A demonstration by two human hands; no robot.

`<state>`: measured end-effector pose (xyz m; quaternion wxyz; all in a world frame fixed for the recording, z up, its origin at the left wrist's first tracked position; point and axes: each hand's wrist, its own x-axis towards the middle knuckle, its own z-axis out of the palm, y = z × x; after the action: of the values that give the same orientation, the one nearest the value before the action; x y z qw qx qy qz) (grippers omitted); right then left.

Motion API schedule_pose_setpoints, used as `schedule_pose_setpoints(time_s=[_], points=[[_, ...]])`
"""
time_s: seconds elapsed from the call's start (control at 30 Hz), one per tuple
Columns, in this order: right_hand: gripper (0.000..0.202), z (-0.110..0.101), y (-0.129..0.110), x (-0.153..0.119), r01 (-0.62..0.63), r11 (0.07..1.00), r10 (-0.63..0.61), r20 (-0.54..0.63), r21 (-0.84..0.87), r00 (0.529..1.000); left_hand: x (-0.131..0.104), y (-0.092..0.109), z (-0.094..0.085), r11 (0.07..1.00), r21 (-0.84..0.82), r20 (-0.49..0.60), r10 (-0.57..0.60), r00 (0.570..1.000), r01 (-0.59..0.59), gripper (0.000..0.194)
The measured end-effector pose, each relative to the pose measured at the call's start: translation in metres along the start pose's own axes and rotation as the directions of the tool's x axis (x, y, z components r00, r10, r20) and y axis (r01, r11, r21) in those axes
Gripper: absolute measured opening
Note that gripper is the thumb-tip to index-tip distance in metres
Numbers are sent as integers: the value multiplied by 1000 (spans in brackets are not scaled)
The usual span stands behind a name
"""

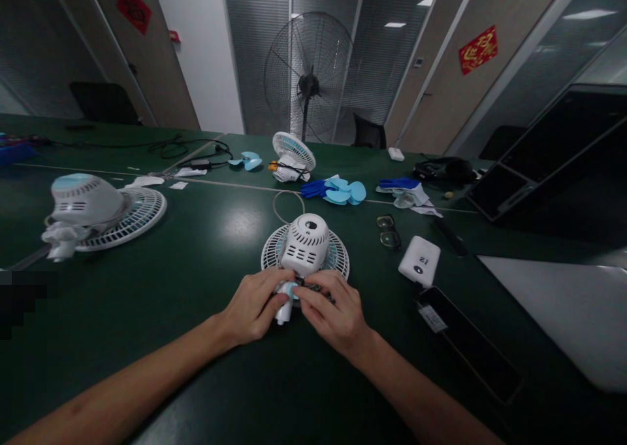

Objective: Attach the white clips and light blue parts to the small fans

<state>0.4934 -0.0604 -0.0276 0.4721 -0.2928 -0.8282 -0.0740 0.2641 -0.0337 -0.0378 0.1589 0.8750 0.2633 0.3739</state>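
A small white desk fan [306,242] lies face down on the dark green table in front of me, its vented motor housing up and its round grille against the tabletop. My left hand [257,304] is closed around the fan's white neck [283,312], which points toward me. At the neck, a small light-blue knob [290,290] shows between my hands. My right hand [337,308] has its fingers bent, with the fingertips pinching at that knob. Something dark shows beside the right fingers, partly covered by them; I cannot make out what it is.
Another face-down fan [88,203] is on the left, and a third fan [292,157] stands farther back. Light-blue fan blades [345,191] rest by blue gloves. To the right are glasses [388,231], a white power bank [420,261], a black slab [470,344] and a laptop [563,308].
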Motion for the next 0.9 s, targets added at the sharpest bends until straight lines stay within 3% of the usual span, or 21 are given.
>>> schedule_pose_setpoints(time_s=[0.33, 0.6, 0.73, 0.9], points=[[5, 5, -9, 6, -132, 988, 137, -72, 77, 988, 1, 4, -1, 999, 35, 49, 12, 999, -14, 29], [8, 3, -8, 4, -123, 992, 125, -55, 40, 991, 2, 5, -1, 998, 53, 27, 20, 999, -22, 29], [29, -5, 0, 1, -50, 996, 50, 11, 77, 999, 0, 1, 0, 1000, 28, 27, 9, 1000, -10, 30], [32, -3, 6, -1, -24, 998, 23, 33, 52, 999, -1, 0, 1, 1000, 10, 22, -1, 1000, 1, 30]])
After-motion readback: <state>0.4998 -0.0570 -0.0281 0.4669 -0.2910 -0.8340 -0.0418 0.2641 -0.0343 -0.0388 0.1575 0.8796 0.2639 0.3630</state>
